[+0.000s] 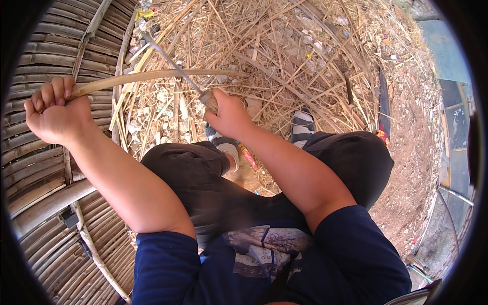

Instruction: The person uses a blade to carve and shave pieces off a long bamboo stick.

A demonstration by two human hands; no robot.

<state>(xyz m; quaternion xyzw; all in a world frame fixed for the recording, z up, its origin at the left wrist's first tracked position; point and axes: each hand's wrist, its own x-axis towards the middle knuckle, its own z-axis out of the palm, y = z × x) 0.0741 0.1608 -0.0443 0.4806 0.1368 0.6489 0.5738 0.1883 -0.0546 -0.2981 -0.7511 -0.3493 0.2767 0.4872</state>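
Note:
At the left, my left hand is closed around one end of a long bamboo strip. The strip arches to the right, over the litter on the ground. My right hand, near the middle, grips the worn handle of a long-bladed knife. Its narrow blade points up and to the left and crosses the strip in view; whether the two touch I cannot tell. Part of the handle is hidden by my fingers.
Split bamboo pieces and shavings litter the ground before my sandalled feet. A bamboo slat wall rises close on the left. A dark upright blade-like piece stands among the scraps. Bare soil lies to the right.

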